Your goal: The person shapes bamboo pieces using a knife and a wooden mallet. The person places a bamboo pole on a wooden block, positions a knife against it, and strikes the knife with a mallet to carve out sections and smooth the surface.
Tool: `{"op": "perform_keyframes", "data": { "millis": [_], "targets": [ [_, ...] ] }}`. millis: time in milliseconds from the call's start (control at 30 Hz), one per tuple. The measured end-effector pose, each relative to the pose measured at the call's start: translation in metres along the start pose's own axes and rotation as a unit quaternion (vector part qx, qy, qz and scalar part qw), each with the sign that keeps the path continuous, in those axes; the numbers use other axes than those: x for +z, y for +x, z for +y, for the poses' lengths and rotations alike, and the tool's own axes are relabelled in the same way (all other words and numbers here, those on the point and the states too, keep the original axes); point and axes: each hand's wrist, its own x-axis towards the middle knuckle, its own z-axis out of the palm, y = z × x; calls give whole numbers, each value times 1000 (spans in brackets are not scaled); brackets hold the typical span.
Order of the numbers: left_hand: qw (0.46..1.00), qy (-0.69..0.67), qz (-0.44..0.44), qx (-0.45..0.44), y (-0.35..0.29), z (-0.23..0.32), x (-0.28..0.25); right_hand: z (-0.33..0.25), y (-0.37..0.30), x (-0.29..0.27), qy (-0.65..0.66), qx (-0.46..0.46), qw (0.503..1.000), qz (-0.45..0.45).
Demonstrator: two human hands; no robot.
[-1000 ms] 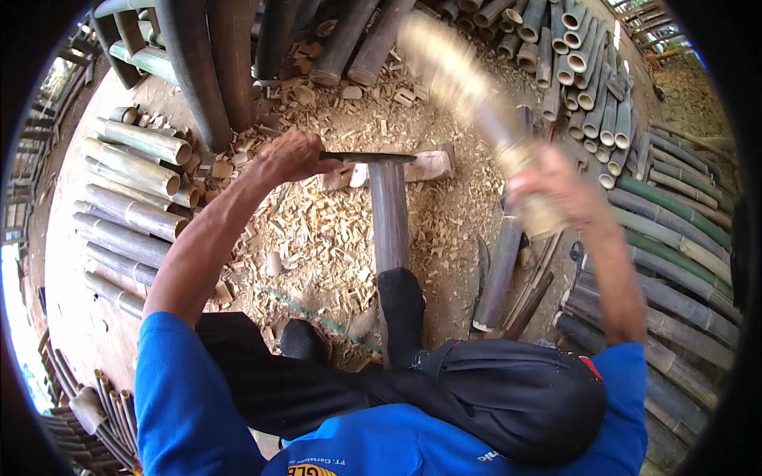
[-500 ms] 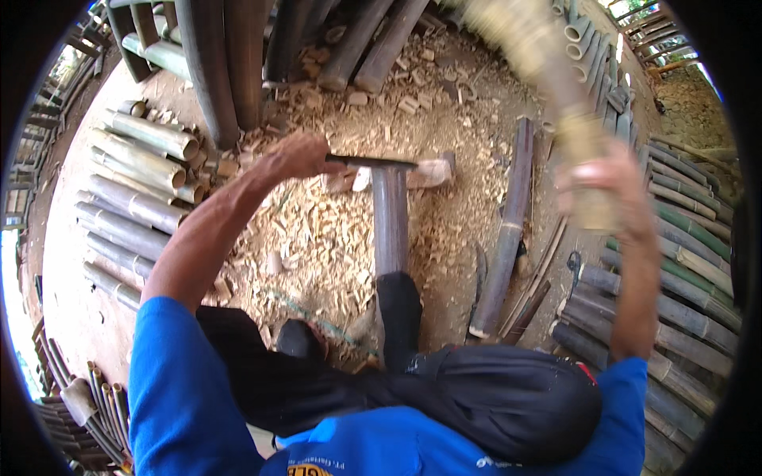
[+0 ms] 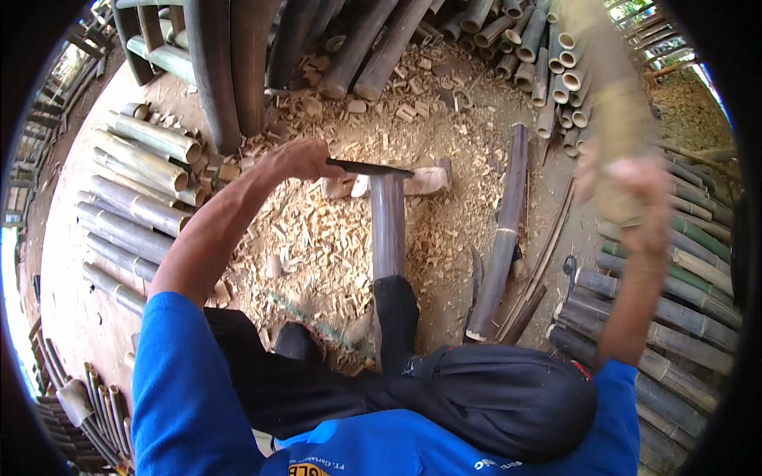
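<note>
My left hand [image 3: 302, 158] is closed on the handle end of a dark-bladed knife [image 3: 370, 168]. That blade lies across the far end of a dark bamboo pole [image 3: 389, 226], whose near end rests against my dark trouser leg. Under the pole's far end is a pale, chopped wooden block [image 3: 429, 182]. Out to the right, my right hand [image 3: 635, 182] grips a thick bamboo club [image 3: 621, 103], raised and smeared by motion. The club is well apart from the knife.
Wood chips [image 3: 294, 246] cover the ground around the block. Right of it lie a long bamboo pole [image 3: 504, 238] and a curved blade [image 3: 475, 285]. Cut bamboo is piled at left [image 3: 139, 202], right [image 3: 675, 317] and far right [image 3: 548, 71]. A bamboo frame [image 3: 210, 71] stands far left.
My right hand has swung outward to the right with the club, which now points more straight away from me. The left hand, knife and pole hold nearly the same place.
</note>
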Motion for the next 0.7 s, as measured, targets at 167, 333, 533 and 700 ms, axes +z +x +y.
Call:
{"op": "perform_keyframes", "data": {
  "millis": [167, 333, 533, 700],
  "targets": [
    [993, 90, 15, 78, 22, 21, 4, -21, -5, 0, -64, -322, 859, 393],
    [999, 29, -8, 34, 22, 33, 18, 155, -58, 89, -52, 93, 968, 228],
    [1000, -18, -2, 25, 16, -4, 13, 7, -16, 1, 27, -44, 999, 9],
    [999, 18, 6, 41, 25, 12, 13, 104, -18, 81, -31, -268, 872, 408]
  ]
}}
